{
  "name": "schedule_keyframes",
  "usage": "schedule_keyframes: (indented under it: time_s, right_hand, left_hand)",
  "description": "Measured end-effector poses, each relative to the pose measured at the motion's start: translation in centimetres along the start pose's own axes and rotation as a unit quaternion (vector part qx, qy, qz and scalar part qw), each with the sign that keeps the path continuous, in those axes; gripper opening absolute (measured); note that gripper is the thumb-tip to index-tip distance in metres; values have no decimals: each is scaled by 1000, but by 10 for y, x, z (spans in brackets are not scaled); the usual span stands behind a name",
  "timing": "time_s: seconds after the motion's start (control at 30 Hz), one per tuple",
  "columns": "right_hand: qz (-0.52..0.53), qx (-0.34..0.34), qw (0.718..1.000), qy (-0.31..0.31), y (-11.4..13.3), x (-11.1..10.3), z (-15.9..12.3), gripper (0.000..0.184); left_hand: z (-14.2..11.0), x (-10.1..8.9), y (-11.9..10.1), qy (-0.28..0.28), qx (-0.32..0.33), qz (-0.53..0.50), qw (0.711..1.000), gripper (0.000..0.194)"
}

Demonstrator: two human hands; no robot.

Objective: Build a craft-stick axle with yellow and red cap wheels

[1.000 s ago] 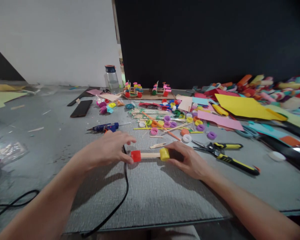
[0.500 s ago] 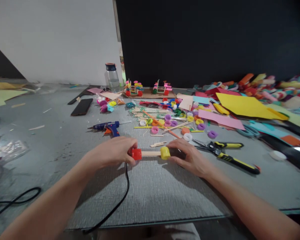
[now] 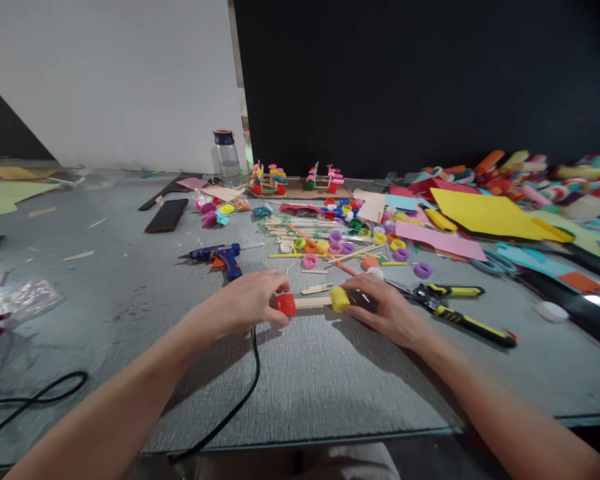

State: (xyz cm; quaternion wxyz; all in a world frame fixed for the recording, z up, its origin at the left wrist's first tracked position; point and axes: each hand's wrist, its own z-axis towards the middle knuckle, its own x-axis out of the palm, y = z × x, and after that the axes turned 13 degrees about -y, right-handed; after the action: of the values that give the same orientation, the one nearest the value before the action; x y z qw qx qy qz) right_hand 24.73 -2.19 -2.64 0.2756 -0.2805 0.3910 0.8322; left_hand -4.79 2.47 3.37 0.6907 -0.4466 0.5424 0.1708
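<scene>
My left hand (image 3: 250,301) is closed, thumb and fingers pinching a red bottle cap (image 3: 286,305). A few thin pale wooden sticks (image 3: 314,303) lie side by side between this cap and a yellow bottle cap (image 3: 339,299) to the right. Round the yellow cap's right side are the thumb and fingertips of my right hand (image 3: 387,310), with a dark gap inside the grip. The pair of caps and sticks is held low over the grey table (image 3: 300,387). Short cut sticks (image 3: 317,289) lie just behind it.
Left of centre lies a blue glue gun (image 3: 220,255), its black cord running to the front edge. Yellow-black pliers (image 3: 445,307) rest by my right hand. Coloured caps (image 3: 335,247), papers (image 3: 490,207) and two small built models (image 3: 269,180) stand farther back.
Both hands have shifted slightly right with the caps and sticks. The yellow cap is turned a little, and the sticks between the caps show a slightly shorter length.
</scene>
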Motion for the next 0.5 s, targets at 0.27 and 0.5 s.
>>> schedule_keyframes:
  time_s: [0.27, 0.5]
  right_hand:
    - [-2, 11, 1000, -2, 0, 6, 2, 17]
    - [-9, 23, 1000, 4, 3, 4, 0, 24]
  left_hand:
    - [2, 5, 3, -18, 23, -8, 1000, 15]
    - [4, 7, 6, -15, 31, -14, 999, 15]
